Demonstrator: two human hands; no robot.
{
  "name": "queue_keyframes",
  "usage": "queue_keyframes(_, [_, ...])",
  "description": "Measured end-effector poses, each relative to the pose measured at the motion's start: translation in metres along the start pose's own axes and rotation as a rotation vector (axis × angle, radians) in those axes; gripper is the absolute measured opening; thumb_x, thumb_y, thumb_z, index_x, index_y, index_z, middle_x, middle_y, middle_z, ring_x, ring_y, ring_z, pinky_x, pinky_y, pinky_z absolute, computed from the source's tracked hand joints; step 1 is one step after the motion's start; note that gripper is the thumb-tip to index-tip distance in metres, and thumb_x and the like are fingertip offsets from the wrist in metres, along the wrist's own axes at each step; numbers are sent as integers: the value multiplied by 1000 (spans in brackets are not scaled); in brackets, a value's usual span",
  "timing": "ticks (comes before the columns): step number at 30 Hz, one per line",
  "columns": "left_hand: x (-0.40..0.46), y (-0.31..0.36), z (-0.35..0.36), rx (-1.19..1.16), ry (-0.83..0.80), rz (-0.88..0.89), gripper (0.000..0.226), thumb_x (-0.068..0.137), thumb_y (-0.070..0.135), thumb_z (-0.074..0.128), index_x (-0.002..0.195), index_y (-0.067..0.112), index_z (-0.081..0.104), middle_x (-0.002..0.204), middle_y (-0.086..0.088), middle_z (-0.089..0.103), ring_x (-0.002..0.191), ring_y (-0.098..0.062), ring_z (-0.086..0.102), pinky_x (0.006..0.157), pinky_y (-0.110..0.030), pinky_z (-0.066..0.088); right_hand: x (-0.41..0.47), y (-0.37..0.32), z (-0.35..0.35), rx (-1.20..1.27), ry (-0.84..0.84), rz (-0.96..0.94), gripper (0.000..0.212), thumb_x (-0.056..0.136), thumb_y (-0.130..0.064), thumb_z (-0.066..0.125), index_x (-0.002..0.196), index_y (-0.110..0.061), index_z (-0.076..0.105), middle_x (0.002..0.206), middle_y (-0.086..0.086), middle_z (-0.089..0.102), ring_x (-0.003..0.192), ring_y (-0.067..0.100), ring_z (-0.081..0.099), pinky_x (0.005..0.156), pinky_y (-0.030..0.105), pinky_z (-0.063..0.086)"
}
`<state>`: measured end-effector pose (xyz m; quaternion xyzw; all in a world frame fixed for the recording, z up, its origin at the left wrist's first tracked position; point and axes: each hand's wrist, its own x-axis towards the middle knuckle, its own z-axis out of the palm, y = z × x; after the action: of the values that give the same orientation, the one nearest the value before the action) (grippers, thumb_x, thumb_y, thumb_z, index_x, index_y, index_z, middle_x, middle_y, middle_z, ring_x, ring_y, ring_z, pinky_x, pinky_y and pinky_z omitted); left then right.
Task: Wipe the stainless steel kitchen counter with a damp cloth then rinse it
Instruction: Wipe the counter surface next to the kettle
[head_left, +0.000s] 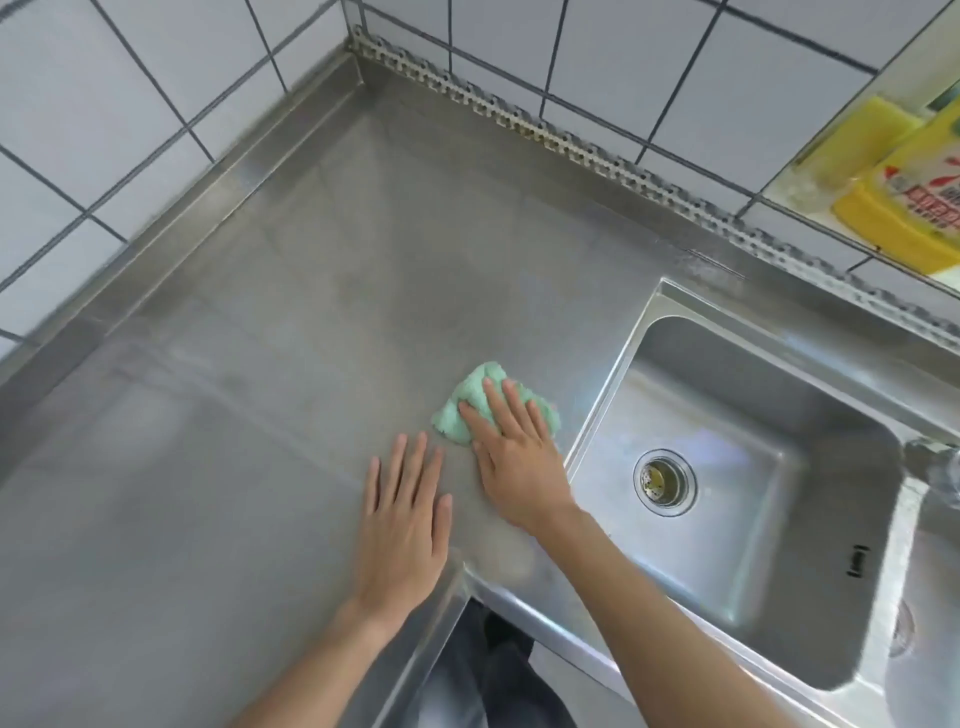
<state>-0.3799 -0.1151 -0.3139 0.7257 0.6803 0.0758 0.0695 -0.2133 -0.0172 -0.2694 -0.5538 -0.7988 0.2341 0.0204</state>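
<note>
Brushed stainless counter (291, 291), dull sheen, faint streaks across it. On it sits the cloth (470, 402), mint green, fluffy, bunched into a lumpy wedge whose long axis runs from near-left to far-right, just beside the sink (618, 410) rim. The right hand (511, 444) presses flat on top, fingers spread and extended, palm down, not gripping round it. The left hand (402, 512) lies open and flat on bare steel, holding nothing, close beside the right. Glossy white tiles (613, 57) with dark grout behind.
</note>
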Motion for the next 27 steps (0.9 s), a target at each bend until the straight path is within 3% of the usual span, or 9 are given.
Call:
queue_keyframes(3, [2, 0, 2, -5, 9, 1, 56, 106, 30, 35, 160, 13, 34, 172, -6, 20, 162, -27, 11, 127, -56, 21, -75, 1, 12, -96, -46, -80, 53, 101, -33, 36, 152, -25, 42, 167, 8, 25, 156, 31, 16, 124, 54, 24])
queue_keyframes(6, [1, 2, 2, -32, 23, -8, 55, 109, 31, 31, 162, 15, 31, 173, -4, 19, 162, -25, 10, 128, -55, 19, -116, 19, 10, -154, -71, -46, 51, 100, -27, 50, 151, -29, 44, 167, 3, 26, 157, 26, 16, 122, 52, 29])
queue_keyframes(9, [0, 1, 1, -43, 24, -16, 54, 110, 31, 28, 161, 15, 32, 173, -4, 20, 162, -24, 10, 128, -55, 20, -96, 23, 4, -149, -18, 37, 53, 101, -23, 50, 153, -29, 42, 168, 3, 25, 157, 27, 16, 124, 52, 26])
queue_keyframes(15, [0, 1, -1, -42, 17, -15, 54, 109, 31, 26, 161, 16, 33, 172, -3, 22, 162, -23, 10, 129, -53, 19, -25, -18, 13, 19, 98, 253, 52, 107, -21, 34, 159, -27, 31, 171, 6, 8, 158, 29, -2, 128, 50, 6])
queue_keyframes(19, [-2, -5, 1, -57, 20, 3, 55, 105, 22, 32, 159, 14, 35, 171, -5, 23, 162, -24, 11, 129, -54, 19, -84, -34, 34, -29, 61, 79, 58, 99, -26, 31, 157, -27, 35, 170, 5, 15, 158, 30, 3, 128, 51, 11])
queue_keyframes(22, [0, -2, -4, -71, 5, -2, 53, 108, 26, 29, 159, 14, 35, 170, -7, 26, 162, -26, 15, 129, -53, 17, -151, -11, 40, -98, -16, -37, 60, 99, -18, 48, 156, -30, 34, 170, 3, 14, 158, 27, 3, 128, 49, 14])
queue_keyframes(27, [-2, 11, -16, -134, -48, -36, 52, 109, 28, 37, 158, 12, 38, 171, -7, 26, 161, -27, 16, 130, -56, 12, -190, 27, 27, -127, -14, 131, 60, 102, -20, 48, 158, -28, 30, 170, 5, 15, 158, 29, 4, 126, 51, 18])
